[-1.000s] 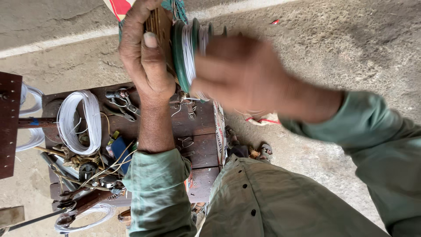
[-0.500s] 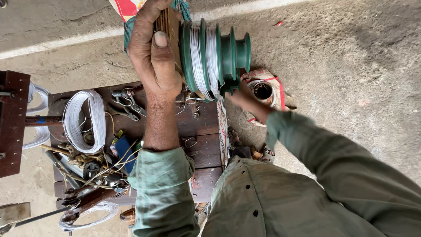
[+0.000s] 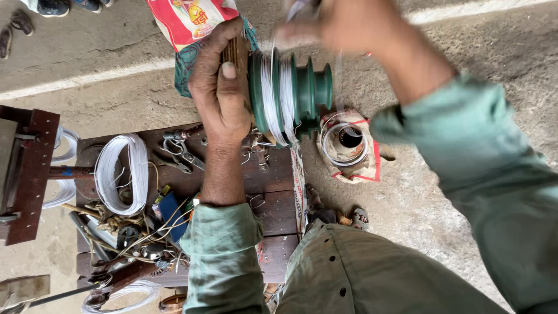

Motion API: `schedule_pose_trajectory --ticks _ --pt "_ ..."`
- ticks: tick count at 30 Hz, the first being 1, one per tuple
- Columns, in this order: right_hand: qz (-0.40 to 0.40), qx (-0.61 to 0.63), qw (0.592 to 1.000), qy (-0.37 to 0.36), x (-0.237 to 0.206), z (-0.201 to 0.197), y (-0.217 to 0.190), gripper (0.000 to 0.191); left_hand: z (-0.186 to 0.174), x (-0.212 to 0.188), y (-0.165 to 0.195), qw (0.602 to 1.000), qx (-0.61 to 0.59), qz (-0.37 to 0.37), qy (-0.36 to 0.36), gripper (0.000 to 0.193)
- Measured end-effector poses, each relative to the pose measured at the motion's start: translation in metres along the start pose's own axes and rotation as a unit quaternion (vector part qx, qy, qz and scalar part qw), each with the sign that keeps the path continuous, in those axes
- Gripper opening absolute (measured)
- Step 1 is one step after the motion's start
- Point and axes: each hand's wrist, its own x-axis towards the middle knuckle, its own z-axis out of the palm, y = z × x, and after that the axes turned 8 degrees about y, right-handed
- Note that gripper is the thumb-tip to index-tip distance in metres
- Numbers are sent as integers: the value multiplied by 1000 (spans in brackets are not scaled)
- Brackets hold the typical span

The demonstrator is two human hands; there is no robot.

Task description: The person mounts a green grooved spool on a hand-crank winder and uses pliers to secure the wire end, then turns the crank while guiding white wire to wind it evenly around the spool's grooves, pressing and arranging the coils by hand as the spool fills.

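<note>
Left hand (image 3: 221, 87) wrapped around a wooden handle (image 3: 237, 55), thumb lying flat along it, grip pressed tight on the wood. The handle carries a green stepped spool (image 3: 290, 93), held up in the air above the ground at upper centre; the spool's widest grooves, nearest the hand, are filled with turns of white wire (image 3: 273, 96), the narrower steps to the right bare. Right hand (image 3: 343, 26) is above and right of the spool, blurred; whether its grip is spread or pinching wire, cannot tell. Both sleeves pale green. Below the spool on the concrete floor (image 3: 453, 174) sits a paper-wrapped wire coil (image 3: 349, 142), round with a dark hollow centre, red-edged wrapping, just beside the right edge of a low dark wooden table (image 3: 273, 180). On the table, left part: a loose coil of white wire (image 3: 122, 174), pliers (image 3: 180, 151) just right of it, and a tangle of tools and wire scraps toward the near edge. A rusty metal frame (image 3: 29, 174) stands at far left. A red and yellow printed bag (image 3: 186, 20) lies beyond the left hand, at the top. Shoes (image 3: 52, 9) in the top-left corner.
</note>
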Motion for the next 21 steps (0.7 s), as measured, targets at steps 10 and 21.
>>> schedule_pose_trajectory --ticks 10,21 --pt "408 416 810 -59 -194 206 88 31 -2 3 1 997 73 28 -8 52" --pt "-311 -202 925 85 -121 46 -109 26 1 2 3 999 32 20 0 53"
